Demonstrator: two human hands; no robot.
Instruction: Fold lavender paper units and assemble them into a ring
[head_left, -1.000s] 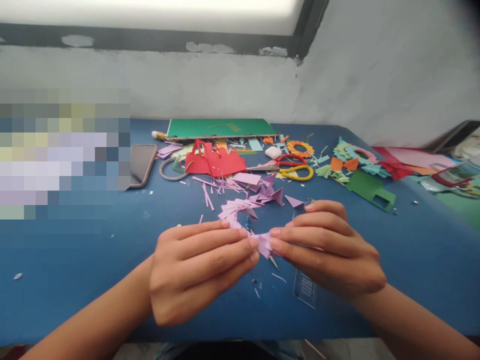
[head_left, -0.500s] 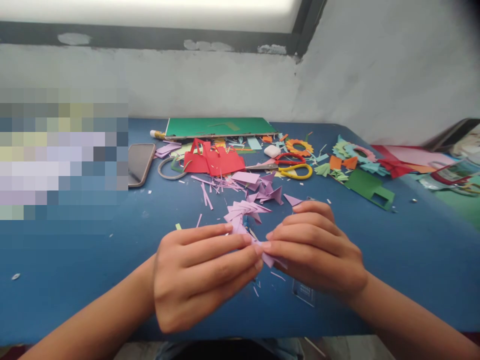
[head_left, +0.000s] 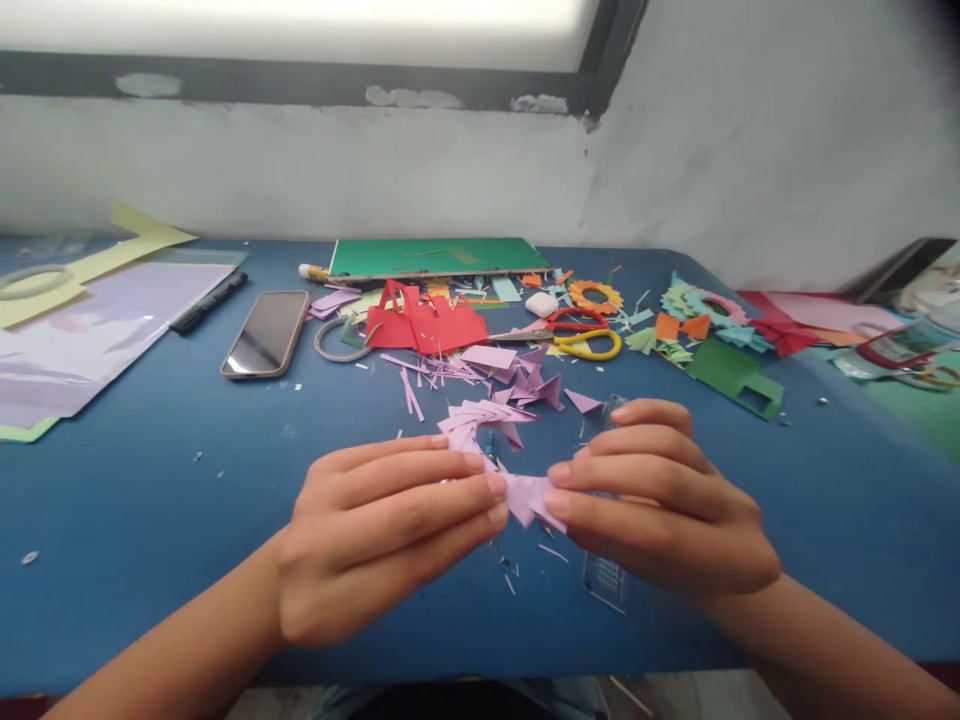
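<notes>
A curved ring piece of folded lilac paper (head_left: 480,420), its pointed units overlapping, is held above the blue table (head_left: 150,540). My left hand (head_left: 397,535) pinches its near left side, fingers pressed together and covering part of it. My right hand (head_left: 660,500) grips the ring's lower right end between thumb and fingertips. Just behind lie more folded lilac paper pieces (head_left: 536,380) and one lilac triangle (head_left: 583,402). Thin lilac strips (head_left: 411,393) are scattered nearby. Below the right hand a clear ruler (head_left: 606,582) shows in part.
Scissors (head_left: 577,340) with red and yellow handles lie behind the hands, beside red cut paper (head_left: 427,320). A phone (head_left: 266,335) and lilac sheets (head_left: 112,325) are on the left. Orange paper ring (head_left: 595,296), green card (head_left: 739,378) and a green board (head_left: 439,257) lie farther back.
My hands have moved apart, the left one leftward and the right one rightward. More of the lilac paper shows between the fingertips.
</notes>
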